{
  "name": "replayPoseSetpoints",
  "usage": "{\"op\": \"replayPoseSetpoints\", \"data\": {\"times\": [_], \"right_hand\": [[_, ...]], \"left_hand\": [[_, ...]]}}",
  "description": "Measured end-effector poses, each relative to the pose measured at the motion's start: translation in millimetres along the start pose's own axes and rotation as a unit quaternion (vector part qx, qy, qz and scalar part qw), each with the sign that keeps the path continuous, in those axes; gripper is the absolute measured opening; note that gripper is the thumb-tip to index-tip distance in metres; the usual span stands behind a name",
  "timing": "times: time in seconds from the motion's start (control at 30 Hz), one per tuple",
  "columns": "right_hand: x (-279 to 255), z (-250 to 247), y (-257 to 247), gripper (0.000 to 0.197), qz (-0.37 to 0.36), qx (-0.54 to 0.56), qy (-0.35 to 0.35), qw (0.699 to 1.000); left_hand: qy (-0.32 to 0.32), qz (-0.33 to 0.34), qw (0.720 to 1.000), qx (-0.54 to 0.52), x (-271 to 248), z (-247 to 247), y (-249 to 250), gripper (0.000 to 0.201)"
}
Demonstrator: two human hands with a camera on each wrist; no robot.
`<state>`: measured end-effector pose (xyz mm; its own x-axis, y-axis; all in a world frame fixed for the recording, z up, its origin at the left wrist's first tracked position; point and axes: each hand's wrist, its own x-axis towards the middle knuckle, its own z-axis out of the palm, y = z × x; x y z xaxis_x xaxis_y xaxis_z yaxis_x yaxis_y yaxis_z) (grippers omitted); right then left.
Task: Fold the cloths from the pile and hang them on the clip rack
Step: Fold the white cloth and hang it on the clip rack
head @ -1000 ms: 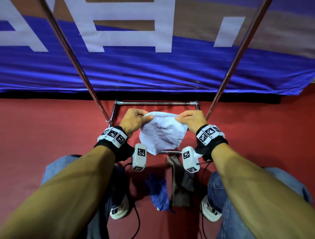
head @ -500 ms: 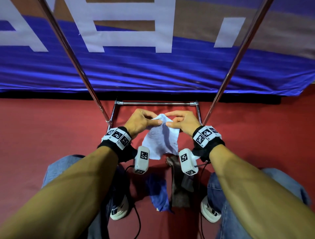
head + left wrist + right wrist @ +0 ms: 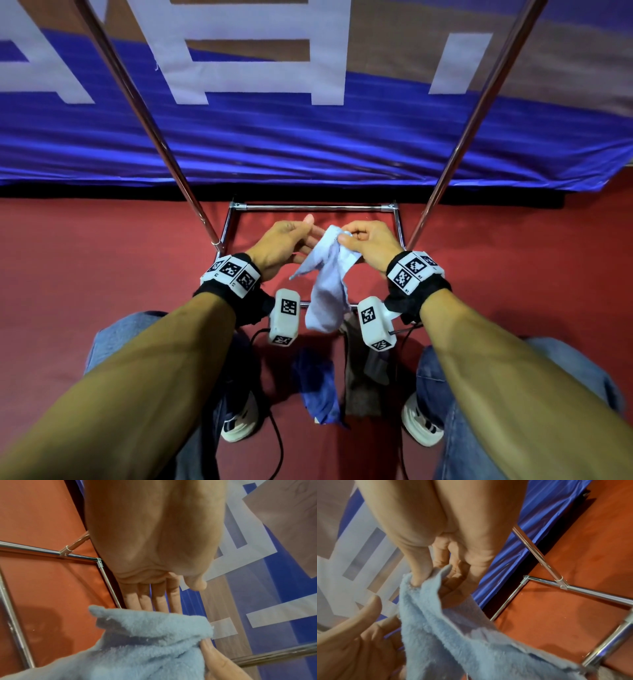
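Observation:
A light blue fleece cloth (image 3: pixel 327 294) hangs doubled over between my hands, above the rack's base. My right hand (image 3: pixel 344 236) pinches its top corners between thumb and fingers; the right wrist view shows the thumb (image 3: pixel 419 577) pressed into the cloth (image 3: pixel 453 635). My left hand (image 3: pixel 308 233) is beside the cloth's left edge with its fingers (image 3: pixel 154 599) straight and gripping nothing. In the left wrist view their tips are hidden behind the cloth (image 3: pixel 150 642). The rack's clips are out of view.
On the red floor between my shoes lie a dark blue cloth (image 3: pixel 320 390) and a grey cloth (image 3: pixel 363 377). Two slanted chrome poles (image 3: pixel 137 102) (image 3: pixel 479 102) rise from the rack's base frame (image 3: pixel 318 207). A blue banner (image 3: pixel 308 144) hangs behind. Cables trail by my feet.
My hands, which held the cloth spread by its top corners, came together. The left hand then let go and straightened its fingers, and the cloth now hangs doubled from the right hand.

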<state>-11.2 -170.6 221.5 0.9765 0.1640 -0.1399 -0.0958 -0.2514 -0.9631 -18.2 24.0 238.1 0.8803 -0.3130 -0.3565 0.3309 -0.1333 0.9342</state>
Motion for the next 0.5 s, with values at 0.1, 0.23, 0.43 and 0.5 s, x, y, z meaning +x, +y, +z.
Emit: {"op": "replayPoseSetpoints", "data": {"times": [0.1,0.23,0.43,0.5], "right_hand": [[3.9,0.6,1.0,0.007,0.027,0.051,0.018,0.998],[4.6,-1.0,-0.9,0.015,0.048,0.106,0.037,0.993],[0.5,-3.3,-8.2,0.018,0.068,0.155,0.047,0.984],[-0.5,-4.9,-10.7,0.016,0.076,0.165,0.047,0.982]], "left_hand": [[0.006,-0.028,0.999,-0.029,2.3,-2.1,-1.2,0.073],[0.024,-0.058,0.995,-0.075,2.4,-0.2,1.7,0.062],[-0.025,-0.065,0.997,-0.041,-0.4,-2.4,2.6,0.087],[-0.035,-0.075,0.996,-0.033,1.5,-4.5,0.8,0.101]]}}
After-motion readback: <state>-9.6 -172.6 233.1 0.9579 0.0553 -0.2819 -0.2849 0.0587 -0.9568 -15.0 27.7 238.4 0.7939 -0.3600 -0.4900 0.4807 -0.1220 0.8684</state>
